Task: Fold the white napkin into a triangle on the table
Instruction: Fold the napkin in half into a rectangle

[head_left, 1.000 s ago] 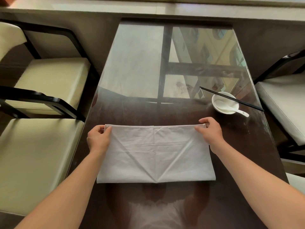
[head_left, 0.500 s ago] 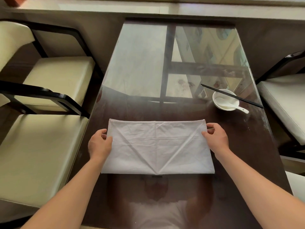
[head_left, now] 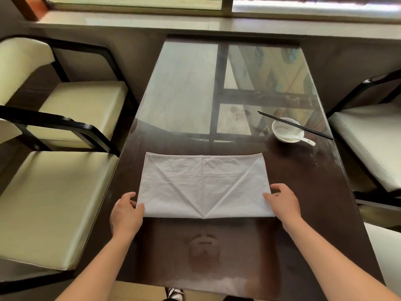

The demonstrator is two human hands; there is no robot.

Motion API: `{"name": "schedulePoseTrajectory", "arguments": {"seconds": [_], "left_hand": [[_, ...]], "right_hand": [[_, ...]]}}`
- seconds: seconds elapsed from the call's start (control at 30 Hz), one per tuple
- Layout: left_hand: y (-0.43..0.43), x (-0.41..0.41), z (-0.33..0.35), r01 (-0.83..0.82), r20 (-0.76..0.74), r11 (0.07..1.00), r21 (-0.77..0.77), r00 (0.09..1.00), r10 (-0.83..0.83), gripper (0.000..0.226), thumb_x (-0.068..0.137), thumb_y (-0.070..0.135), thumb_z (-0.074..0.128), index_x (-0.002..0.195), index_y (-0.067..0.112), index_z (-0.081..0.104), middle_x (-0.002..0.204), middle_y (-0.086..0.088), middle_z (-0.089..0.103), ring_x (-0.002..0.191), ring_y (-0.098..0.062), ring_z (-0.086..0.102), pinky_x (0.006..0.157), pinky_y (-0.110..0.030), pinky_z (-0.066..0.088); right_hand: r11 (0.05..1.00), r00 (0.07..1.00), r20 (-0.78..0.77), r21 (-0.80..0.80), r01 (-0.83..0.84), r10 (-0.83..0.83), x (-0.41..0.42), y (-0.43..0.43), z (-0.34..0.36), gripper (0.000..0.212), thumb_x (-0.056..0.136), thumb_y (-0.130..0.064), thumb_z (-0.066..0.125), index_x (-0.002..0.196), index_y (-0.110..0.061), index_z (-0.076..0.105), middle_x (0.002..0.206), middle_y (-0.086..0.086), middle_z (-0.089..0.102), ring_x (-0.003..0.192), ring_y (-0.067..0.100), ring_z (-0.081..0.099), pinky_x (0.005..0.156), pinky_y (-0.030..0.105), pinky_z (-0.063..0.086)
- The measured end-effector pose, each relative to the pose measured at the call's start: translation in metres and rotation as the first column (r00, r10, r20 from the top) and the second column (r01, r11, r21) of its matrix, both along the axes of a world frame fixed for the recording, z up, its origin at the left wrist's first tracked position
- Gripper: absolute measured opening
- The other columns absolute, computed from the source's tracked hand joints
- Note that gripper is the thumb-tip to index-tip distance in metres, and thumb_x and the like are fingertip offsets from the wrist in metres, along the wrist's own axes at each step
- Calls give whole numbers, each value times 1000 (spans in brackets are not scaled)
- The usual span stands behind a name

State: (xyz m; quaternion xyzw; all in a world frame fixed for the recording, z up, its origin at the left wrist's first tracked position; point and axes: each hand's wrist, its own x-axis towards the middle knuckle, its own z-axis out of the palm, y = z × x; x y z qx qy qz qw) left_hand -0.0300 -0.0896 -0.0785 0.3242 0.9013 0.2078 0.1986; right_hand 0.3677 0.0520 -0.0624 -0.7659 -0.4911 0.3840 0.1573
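Observation:
The white napkin [head_left: 205,185] lies flat on the dark glass-topped table [head_left: 303,183] as a wide rectangle, its folded edge toward me, with diagonal creases meeting at the middle of the near edge. My left hand [head_left: 127,211] is at the near-left corner, thumb on top of the cloth. My right hand [head_left: 282,203] is at the near-right corner, thumb resting on the cloth's edge. Both hands pinch the napkin's side edges.
A white bowl [head_left: 286,131] with a white spoon [head_left: 304,139] and black chopsticks [head_left: 295,125] across it stands at the right beyond the napkin. Cream-cushioned chairs [head_left: 54,203] flank the table on the left, another chair [head_left: 368,137] on the right. A window sill runs along the far end.
Both hands have slid from the napkin's far corners down its side edges to the near corners. The napkin itself lies the same way.

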Motion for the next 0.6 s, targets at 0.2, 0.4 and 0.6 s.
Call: {"name": "schedulePoseTrajectory", "arguments": {"seconds": [0.2,0.4,0.6], "left_hand": [[-11,10,1,-3,8,1000,-14,1000,3,36,86,13,64,122,15,61,78,3,61,81,-23,58,71,-37,44],[-6,8,11,-62,8,995,78,998,62,30,86,10,66,115,14,64,86,-2,64,83,-26,60,77,-42,51],[-23,53,16,286,-252,950,128,936,-247,40,77,3,69,117,9,65,112,-17,57,101,-37,53,84,-50,49]], "right_hand": [[998,998,-66,-58,-21,18,11,-29,1,32,84,-16,72,111,-25,57,82,2,72,60,19,72,68,47,63],[998,991,-133,-67,3,-12,19,-65,8,50,84,-10,74,126,-26,51,87,12,70,53,21,72,58,36,60],[999,966,-259,-27,-29,21,19,-108,25,44,87,-5,70,115,-37,58,80,16,62,58,26,72,54,32,61]]}}
